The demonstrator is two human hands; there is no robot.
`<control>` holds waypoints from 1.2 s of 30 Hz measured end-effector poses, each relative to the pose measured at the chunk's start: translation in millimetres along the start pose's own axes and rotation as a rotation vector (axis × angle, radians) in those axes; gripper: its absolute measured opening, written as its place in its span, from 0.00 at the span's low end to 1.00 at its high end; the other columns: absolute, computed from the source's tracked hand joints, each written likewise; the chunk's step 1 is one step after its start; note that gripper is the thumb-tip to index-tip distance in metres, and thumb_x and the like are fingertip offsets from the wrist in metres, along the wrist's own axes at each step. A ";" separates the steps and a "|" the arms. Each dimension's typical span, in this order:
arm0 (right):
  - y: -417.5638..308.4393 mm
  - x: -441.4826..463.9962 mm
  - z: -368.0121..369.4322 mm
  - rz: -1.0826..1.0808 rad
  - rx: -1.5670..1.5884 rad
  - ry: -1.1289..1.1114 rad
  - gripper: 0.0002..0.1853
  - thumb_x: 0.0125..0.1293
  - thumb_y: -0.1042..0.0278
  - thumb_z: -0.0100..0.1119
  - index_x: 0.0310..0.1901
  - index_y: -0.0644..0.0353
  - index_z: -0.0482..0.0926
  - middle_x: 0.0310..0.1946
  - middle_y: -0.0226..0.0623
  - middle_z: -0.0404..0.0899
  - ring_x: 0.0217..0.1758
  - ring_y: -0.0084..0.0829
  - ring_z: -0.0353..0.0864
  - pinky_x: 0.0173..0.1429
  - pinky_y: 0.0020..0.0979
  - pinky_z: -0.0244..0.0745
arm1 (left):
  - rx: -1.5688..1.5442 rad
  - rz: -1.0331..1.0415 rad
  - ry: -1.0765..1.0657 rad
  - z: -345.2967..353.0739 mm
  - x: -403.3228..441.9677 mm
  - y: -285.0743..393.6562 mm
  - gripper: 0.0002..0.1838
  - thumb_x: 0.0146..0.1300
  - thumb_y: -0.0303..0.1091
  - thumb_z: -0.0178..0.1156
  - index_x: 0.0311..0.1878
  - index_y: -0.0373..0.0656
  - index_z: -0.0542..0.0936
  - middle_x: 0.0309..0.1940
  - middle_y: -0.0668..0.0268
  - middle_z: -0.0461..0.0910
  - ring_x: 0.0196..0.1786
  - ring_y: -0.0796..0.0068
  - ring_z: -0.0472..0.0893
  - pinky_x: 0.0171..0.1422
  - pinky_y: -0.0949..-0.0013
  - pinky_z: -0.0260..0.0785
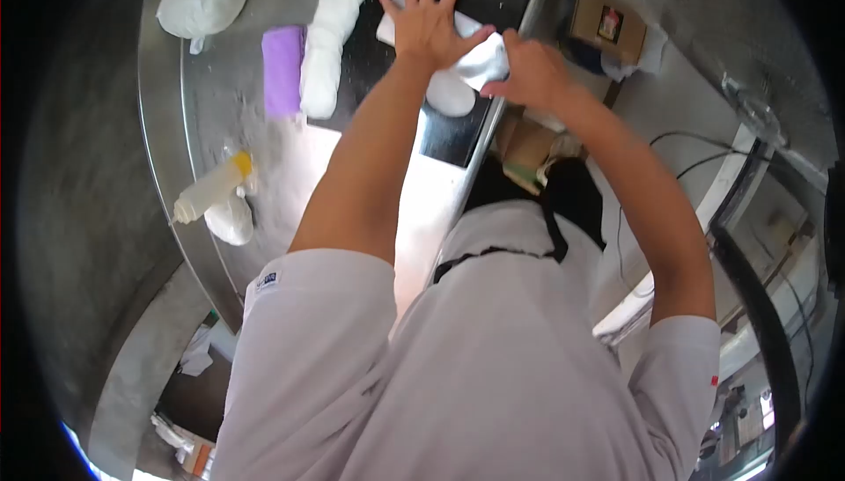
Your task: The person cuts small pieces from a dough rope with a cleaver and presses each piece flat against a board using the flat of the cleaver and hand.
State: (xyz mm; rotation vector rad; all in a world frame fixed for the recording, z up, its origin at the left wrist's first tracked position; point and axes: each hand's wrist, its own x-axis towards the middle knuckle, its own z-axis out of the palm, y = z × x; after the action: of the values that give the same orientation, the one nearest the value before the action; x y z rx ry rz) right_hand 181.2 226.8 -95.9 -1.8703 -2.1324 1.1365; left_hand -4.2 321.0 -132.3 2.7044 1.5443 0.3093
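Note:
My left hand lies with fingers spread over a flat white piece, which looks like dough, on the dark board. At the board's near edge, my right hand is closed on the edge of a shiny flat metal blade; its handle, if any, is hidden. The left thumb reaches to the blade's top edge. Just below the blade lies a round white disc. A long, lumpy white roll of what looks like dough stretches along the board, with a smooth purple block beside it.
A squeeze bottle with a yellow cap lies on the metal counter beside a small white bag. A larger tied white bag sits farther up. Off the counter's right edge are a cardboard box and black cables.

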 end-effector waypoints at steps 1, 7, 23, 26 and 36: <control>-1.5 -11.1 15.9 0.011 0.081 0.020 0.42 0.50 0.46 0.83 0.55 0.68 0.72 0.40 0.58 0.86 0.46 0.60 0.87 0.51 0.53 0.81 | -0.045 0.027 -0.028 -0.8 -4.6 -0.1 0.54 0.54 0.79 0.61 0.83 0.68 0.61 0.85 0.58 0.51 0.86 0.44 0.48 0.76 0.15 0.39; 8.3 -49.9 64.8 0.034 0.112 0.156 0.45 0.49 0.43 0.82 0.59 0.67 0.72 0.39 0.60 0.86 0.46 0.62 0.87 0.50 0.52 0.82 | -0.097 0.177 -0.216 -8.7 -46.0 22.4 0.58 0.47 0.82 0.62 0.83 0.72 0.61 0.86 0.59 0.49 0.86 0.40 0.46 0.69 0.08 0.40; 26.7 -68.8 62.7 0.014 0.026 0.189 0.48 0.52 0.42 0.80 0.65 0.67 0.68 0.50 0.68 0.82 0.57 0.65 0.83 0.63 0.51 0.78 | -0.162 0.237 -0.148 8.9 -25.3 32.2 0.60 0.43 0.82 0.65 0.81 0.67 0.65 0.82 0.61 0.57 0.83 0.38 0.52 0.70 0.07 0.36; 40.3 -18.7 8.8 -0.044 0.077 -0.025 0.46 0.53 0.43 0.80 0.64 0.65 0.68 0.50 0.64 0.82 0.56 0.62 0.83 0.61 0.51 0.79 | -0.029 0.056 -0.221 -30.7 1.8 44.0 0.56 0.52 0.74 0.66 0.82 0.61 0.62 0.83 0.59 0.54 0.84 0.44 0.51 0.79 0.19 0.40; 58.6 -43.1 37.5 -0.180 0.064 0.136 0.42 0.52 0.49 0.82 0.62 0.61 0.70 0.47 0.60 0.83 0.54 0.60 0.84 0.57 0.49 0.80 | 0.004 0.060 -0.284 -7.6 -9.4 54.4 0.62 0.52 0.83 0.58 0.84 0.53 0.57 0.86 0.53 0.45 0.87 0.41 0.41 0.76 0.13 0.29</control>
State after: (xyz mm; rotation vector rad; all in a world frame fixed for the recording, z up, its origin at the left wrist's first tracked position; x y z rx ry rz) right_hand 220.7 169.8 -139.4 -1.6403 -2.1134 0.9977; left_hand 36.1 284.4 -120.4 2.6569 1.3887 -0.0765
